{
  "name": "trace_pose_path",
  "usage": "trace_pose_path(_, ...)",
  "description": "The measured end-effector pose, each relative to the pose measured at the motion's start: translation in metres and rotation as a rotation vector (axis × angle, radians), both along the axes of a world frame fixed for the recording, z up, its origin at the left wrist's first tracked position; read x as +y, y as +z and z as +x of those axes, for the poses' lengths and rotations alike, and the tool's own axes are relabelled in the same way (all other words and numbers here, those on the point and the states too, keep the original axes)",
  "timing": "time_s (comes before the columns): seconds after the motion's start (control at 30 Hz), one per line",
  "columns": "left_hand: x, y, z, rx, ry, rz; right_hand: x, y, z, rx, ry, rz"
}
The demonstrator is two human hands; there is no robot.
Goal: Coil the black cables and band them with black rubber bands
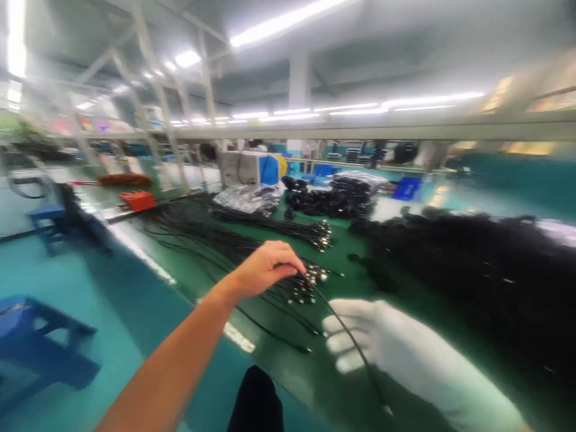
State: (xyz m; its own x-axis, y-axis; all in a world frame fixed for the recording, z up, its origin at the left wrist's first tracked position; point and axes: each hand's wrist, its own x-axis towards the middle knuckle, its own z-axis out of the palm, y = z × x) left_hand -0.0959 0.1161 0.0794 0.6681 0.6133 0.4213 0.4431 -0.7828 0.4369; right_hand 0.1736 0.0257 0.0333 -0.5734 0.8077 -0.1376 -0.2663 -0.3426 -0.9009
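My bare left hand (274, 267) pinches a thin black cable (335, 315) between thumb and fingertips. The cable slants down to the right, its metal-tipped end low in front of my right hand. In a white glove, my right hand (355, 330) has its fingers stretched out and apart; the cable passes across the near side of it, and I cannot tell whether they touch. Under and beyond my left hand lies a bundle of black cables (216, 240) with shiny metal ends. Another cable bundle (288, 229) lies just behind it on the green tabletop (292, 375).
A large heap of black cables (454, 258) covers the right side. Farther back are coiled black cables (333, 201), a silvery plastic bag (249, 198) and a machine with a blue panel (252, 168). A red box (137, 201) sits left; a blue stool (40, 342) stands on the floor.
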Motion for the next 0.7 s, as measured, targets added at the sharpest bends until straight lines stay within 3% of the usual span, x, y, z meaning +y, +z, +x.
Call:
trace_pose_path(0.1, -0.004, 0.004, 0.042, 0.048, 0.018, 0.064, 0.004, -0.008, -0.021, 0.145, 0.251, -0.143)
trace_pose_path(0.27, -0.018, -0.004, 0.091, 0.232, -0.218, -0.117, 0.006, -0.034, -0.004, 0.378, 0.278, -0.257)
trace_pose_path(0.53, 0.014, -0.007, 0.123, 0.035, -0.360, -0.219, 0.011, -0.053, 0.018, 0.585, 0.499, -0.289)
trace_pose_path(0.7, 0.021, -0.032, 0.143, -0.055, -0.355, -0.240, 0.018, -0.061, 0.026, 0.545, 0.574, -0.252)
